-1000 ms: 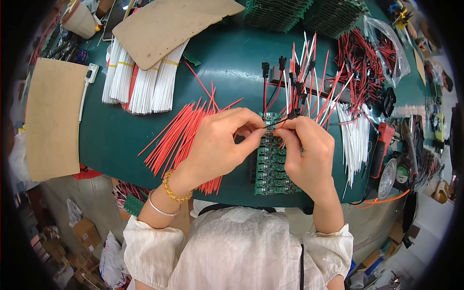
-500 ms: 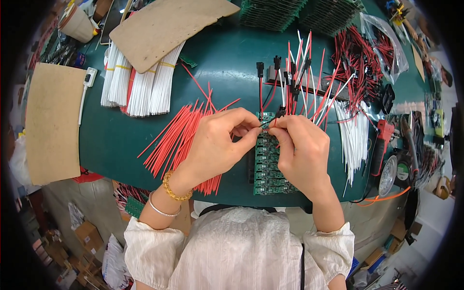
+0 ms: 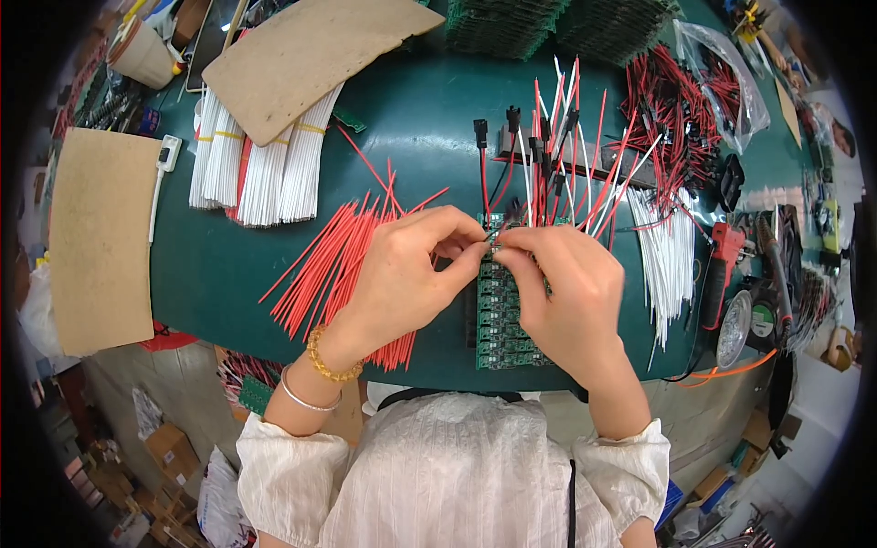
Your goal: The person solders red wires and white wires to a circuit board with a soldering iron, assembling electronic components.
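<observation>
My left hand (image 3: 402,265) and my right hand (image 3: 575,274) meet fingertip to fingertip over the upper end of a green circuit board panel (image 3: 498,333). Both are closed in a pinch on the thin wires of a connector lead; its dark plug (image 3: 514,212), smeared by motion, sticks up beyond my right fingers. The wire ends are mostly hidden. From the panel's far end rise several red and white wires (image 3: 598,137) and leads with black plugs (image 3: 481,133). Left of the panel, partly under my left hand, a pile of cut red wires (image 3: 320,260) lies spread.
Bundled white wires (image 3: 215,155) lie under a brown board (image 3: 311,64) at far left. To the right are loose white wires (image 3: 671,265), a tangle of red-black leads (image 3: 671,119) and a red-handled tool (image 3: 723,265). Stacked green boards (image 3: 507,23) stand at the back.
My right hand has shifted slightly left, bringing its fingertips closer to my left ones. The plug has moved left with it. My left hand has barely moved.
</observation>
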### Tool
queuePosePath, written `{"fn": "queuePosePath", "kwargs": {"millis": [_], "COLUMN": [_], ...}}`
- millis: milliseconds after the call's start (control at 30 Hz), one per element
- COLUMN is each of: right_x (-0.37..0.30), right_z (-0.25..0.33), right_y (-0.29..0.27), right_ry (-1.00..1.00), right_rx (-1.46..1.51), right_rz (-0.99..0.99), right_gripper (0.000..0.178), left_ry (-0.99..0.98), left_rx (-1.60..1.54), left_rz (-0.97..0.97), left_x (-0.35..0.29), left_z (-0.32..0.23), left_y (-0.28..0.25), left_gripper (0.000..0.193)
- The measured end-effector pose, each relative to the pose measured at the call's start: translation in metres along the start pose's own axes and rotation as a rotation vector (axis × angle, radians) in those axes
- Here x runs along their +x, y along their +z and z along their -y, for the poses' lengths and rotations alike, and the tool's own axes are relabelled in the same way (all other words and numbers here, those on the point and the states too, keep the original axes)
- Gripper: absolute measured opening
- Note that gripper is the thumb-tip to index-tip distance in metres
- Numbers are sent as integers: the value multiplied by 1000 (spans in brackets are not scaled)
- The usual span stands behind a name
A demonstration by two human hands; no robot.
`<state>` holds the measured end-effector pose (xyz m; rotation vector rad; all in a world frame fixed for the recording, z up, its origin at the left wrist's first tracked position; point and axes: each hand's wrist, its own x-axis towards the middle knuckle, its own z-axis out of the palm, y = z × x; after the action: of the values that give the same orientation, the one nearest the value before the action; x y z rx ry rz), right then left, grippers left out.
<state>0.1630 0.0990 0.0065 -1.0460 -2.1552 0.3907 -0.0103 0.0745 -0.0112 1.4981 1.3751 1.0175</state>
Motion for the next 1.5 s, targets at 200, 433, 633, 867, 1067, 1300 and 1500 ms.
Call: {"fn": "queuePosePath", "kwargs": {"millis": [200, 433, 633, 867, 1067, 1300, 1500], "right_x": [-14, -25, -46, -28, -16, -14, -15], "right_z": [-46, -67, 6, 12, 4, -2, -4], "right_y": [-60, -64, -75, -36, -11, -2, 1], "right_ry": [517, 796, 686, 356, 130, 51, 43], "right_rx": [-332, 76, 606, 577, 246, 176, 157], "right_rz": [-146, -53, 17, 205, 28, 21, 24], "right_gripper": [7, 13, 6, 18, 17, 16, 16], "left_ry": [29, 35, 197, 204, 192, 168, 168], "left_rx": [96, 234, -94, -132, 4, 15, -1], "left_rz": [-22, -158, -103, 6, -102, -154, -148], "left_x": [5, -10, -34, -31, -17, -17, -16], "left_z": [-4, -10, -46, -21, -8, 2, 6], "left_y": [10, 3, 41, 21, 4, 7, 8], "left_gripper": [10, 8, 10, 12, 10, 10, 11]}}
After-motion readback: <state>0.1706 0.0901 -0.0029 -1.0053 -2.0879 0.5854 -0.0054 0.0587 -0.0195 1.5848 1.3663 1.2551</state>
